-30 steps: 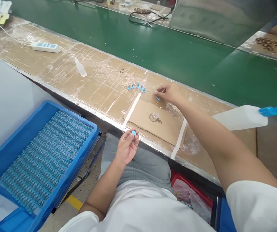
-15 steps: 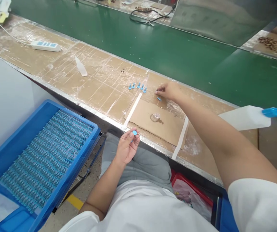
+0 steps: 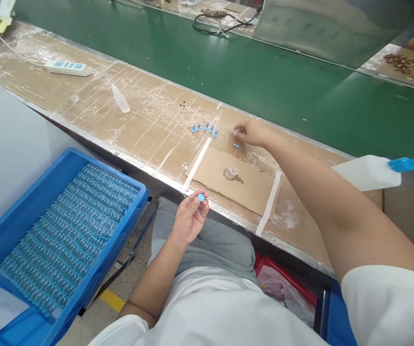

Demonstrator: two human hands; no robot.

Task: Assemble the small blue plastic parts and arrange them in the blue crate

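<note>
left hand (image 3: 188, 222) pinches a blue cap (image 3: 201, 197) at the lap; right hand (image 3: 252, 133) pinches a small piece (too tiny to tell) above the tabletop (image 3: 149, 125), mid-assembly.

The blue crate (image 3: 84, 269) is cut off at the left edge.

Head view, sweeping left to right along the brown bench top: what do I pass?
White power strip → clear dropper bottle lying down → row of small blue parts → right hand pinching something small → white bottle with blue nozzle.
</note>
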